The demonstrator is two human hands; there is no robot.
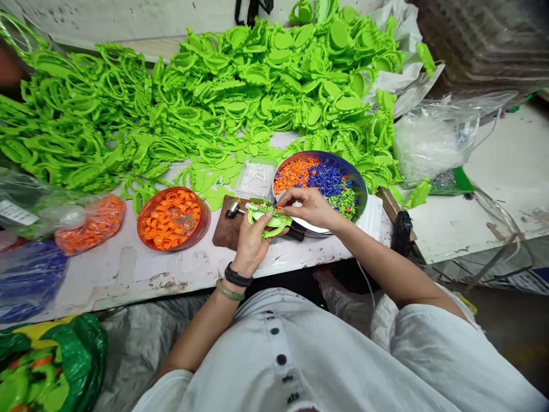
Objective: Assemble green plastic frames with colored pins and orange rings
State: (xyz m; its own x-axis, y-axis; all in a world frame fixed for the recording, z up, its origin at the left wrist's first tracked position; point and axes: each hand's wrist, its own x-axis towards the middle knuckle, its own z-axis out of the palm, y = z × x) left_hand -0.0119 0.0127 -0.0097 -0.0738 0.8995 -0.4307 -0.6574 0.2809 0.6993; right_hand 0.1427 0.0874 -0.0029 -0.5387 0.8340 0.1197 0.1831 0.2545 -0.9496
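Note:
My left hand grips a lime-green plastic moulded part above a brown leather pad. My right hand reaches in from the right, its fingertips pinching a tiny orange piece against that green part. Beneath both hands lies a steel-headed hammer, its black handle end showing past my left hand and its middle hidden. Just behind my right hand stands a metal bowl holding small orange, blue and green pegs.
A huge heap of lime-green moulded parts covers the table's back. An orange bowl of rings and bags of orange, blue and white pieces stand nearby. The scuffed white table's front edge lies before my lap.

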